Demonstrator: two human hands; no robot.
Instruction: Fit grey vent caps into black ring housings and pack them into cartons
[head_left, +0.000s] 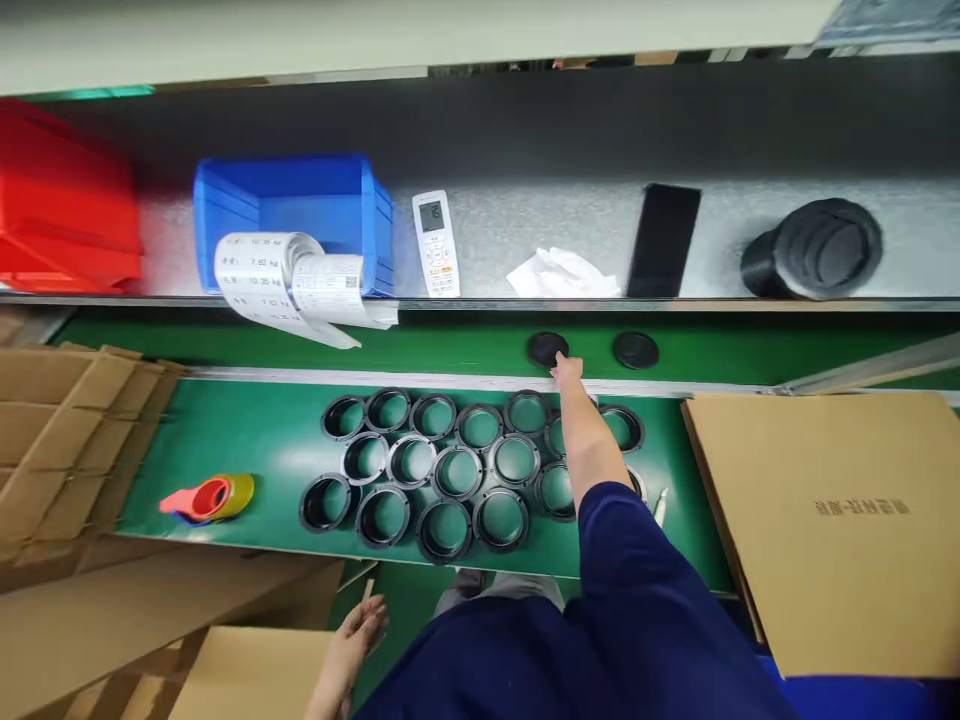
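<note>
My right hand [568, 368] reaches over the bench, its fingers closed at the near edge of a flat black round cap [545, 348]. A second black cap [636, 350] lies to its right on the green strip below the shelf. Under my right forearm and to its left, several black rings [457, 472] stand in rows on the green bench; my arm hides part of some. Low on the left, my left hand [362, 627] hangs off the bench's front edge, fingers loosely bent, with nothing visible in it.
Cardboard is stacked at left [52, 430], with a flat carton [832, 520] at right. Tape rolls [225, 496] and a white pen-like tube [661, 506] lie on the bench. The shelf holds a blue bin [379, 230], label roll [255, 265], remote [436, 245], phone [664, 240] and black cylinder [817, 250].
</note>
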